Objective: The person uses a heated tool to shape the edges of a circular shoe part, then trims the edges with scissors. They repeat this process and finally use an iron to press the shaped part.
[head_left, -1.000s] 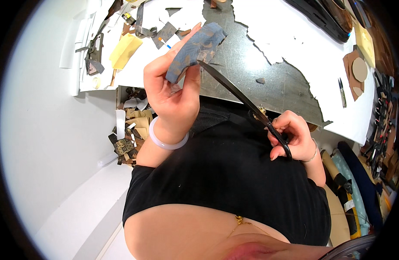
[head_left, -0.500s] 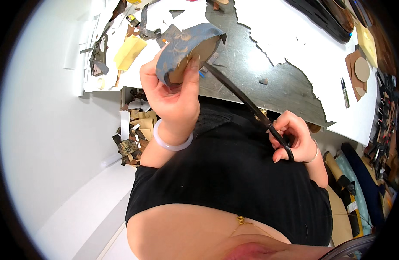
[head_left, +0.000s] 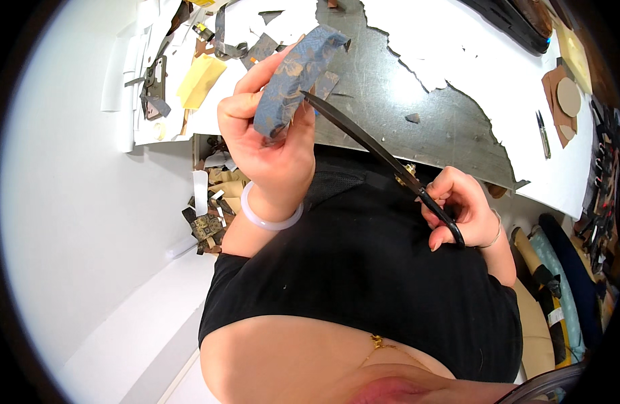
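Crosswise to the black scissors [head_left: 372, 143], which slant up-left from the right hand [head_left: 468, 209], fingers hooked round the handles, the curved blue floral strip [head_left: 293, 84] sits clamped in the fingers of the left hand [head_left: 269, 151], right edge meeting the blade tip.

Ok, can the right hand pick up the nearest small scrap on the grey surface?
Probably not as is: the right hand holds the black scissors. Otherwise the small scrap lies uncovered and seems close enough.
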Action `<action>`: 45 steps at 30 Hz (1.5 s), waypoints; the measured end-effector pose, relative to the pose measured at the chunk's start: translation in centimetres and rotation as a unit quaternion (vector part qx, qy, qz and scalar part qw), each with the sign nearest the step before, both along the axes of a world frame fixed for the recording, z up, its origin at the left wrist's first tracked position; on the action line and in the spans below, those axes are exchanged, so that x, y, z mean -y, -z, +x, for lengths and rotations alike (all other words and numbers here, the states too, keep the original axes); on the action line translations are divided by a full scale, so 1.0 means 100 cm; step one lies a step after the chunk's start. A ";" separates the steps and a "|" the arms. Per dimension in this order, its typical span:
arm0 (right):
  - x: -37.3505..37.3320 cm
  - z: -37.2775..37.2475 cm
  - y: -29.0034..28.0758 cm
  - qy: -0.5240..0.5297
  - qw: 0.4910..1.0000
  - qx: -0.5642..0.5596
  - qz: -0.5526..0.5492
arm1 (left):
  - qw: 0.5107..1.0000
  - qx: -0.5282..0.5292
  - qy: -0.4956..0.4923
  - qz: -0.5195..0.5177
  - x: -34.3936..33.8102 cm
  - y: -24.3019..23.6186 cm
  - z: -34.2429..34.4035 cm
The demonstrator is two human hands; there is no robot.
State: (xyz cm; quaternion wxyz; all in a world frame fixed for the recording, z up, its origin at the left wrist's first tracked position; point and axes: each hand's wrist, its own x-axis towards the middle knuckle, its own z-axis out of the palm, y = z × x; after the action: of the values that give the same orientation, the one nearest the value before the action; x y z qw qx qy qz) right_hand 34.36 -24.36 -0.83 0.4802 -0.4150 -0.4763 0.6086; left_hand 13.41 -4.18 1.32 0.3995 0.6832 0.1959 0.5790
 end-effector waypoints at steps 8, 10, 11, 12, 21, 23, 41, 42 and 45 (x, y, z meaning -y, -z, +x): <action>-0.002 -0.001 -0.002 0.008 0.999 0.030 0.007 | 1.000 0.015 0.019 0.001 -0.004 0.000 0.000; -0.002 -0.003 -0.002 0.024 0.999 0.028 0.003 | 1.000 0.011 0.017 -0.009 -0.003 0.001 -0.001; -0.002 -0.004 -0.002 0.036 0.999 0.026 0.000 | 1.000 0.014 0.016 -0.014 -0.003 0.001 -0.001; -0.002 -0.005 -0.002 0.046 0.999 0.024 -0.003 | 1.000 0.018 0.015 -0.019 -0.003 0.001 -0.002; -0.003 -0.010 0.002 0.031 0.994 -0.093 -0.049 | 0.991 0.084 -0.028 -0.096 -0.001 0.002 -0.004; -0.005 -0.011 0.000 0.021 0.994 -0.104 -0.034 | 0.991 0.097 -0.008 -0.096 -0.003 0.004 -0.006; -0.005 -0.015 0.004 0.010 0.988 -0.140 -0.064 | 0.980 0.139 0.007 -0.144 -0.002 0.009 -0.005; -0.005 -0.015 0.003 0.011 0.987 -0.144 -0.069 | 0.980 0.137 0.006 -0.142 -0.002 0.010 -0.006; -0.005 -0.014 0.003 0.009 0.987 -0.143 -0.070 | 0.976 0.152 0.016 -0.157 -0.003 0.011 -0.008</action>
State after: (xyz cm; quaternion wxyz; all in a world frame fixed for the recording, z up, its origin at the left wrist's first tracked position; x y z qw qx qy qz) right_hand 32.92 -23.83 -1.15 0.5185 -0.3604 -0.3553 0.6892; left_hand 12.64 -3.91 0.25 0.5357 0.5189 0.2103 0.6321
